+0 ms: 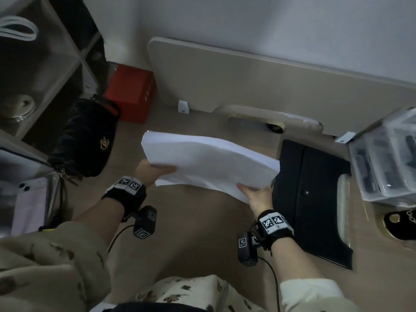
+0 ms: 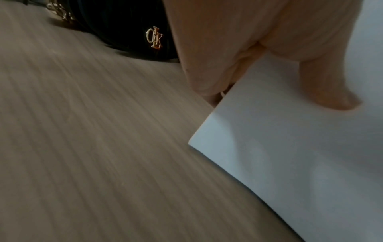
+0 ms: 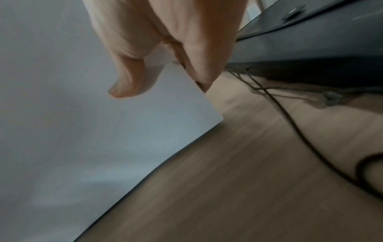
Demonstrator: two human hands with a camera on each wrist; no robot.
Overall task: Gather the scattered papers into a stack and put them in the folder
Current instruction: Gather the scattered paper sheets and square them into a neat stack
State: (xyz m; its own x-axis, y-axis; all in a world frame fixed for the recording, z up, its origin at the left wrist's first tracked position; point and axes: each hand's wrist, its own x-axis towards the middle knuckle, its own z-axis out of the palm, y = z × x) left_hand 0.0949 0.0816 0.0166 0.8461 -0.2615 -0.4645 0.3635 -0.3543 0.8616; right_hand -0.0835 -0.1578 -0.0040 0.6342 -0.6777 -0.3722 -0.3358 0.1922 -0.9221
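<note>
The floor is pale wood-grain laminate in a dim room, with a grey-white wall at the far side. A beige board lies flat on the floor against that wall.

At left stands a shelf unit, and before it leans a black bag with a gold emblem; the left wrist view shows the same bag just behind the left hand. A red box sits behind the bag. At right lie clear plastic boxes and a thin dark cord on the floor.

The black folder lies shut on the floor at right, its snap button facing up. The far right corner of the papers overlaps its left edge as seen from the head view; whether they touch I cannot tell.

The papers are a gathered white stack held above the floor, sagging between the hands. The left hand pinches the stack's near left part, thumb on top, fingers underneath. The right hand pinches the near right corner the same way, thumb pressed on the top sheet. Both forearms reach forward, wrists banded with marker tags.
</note>
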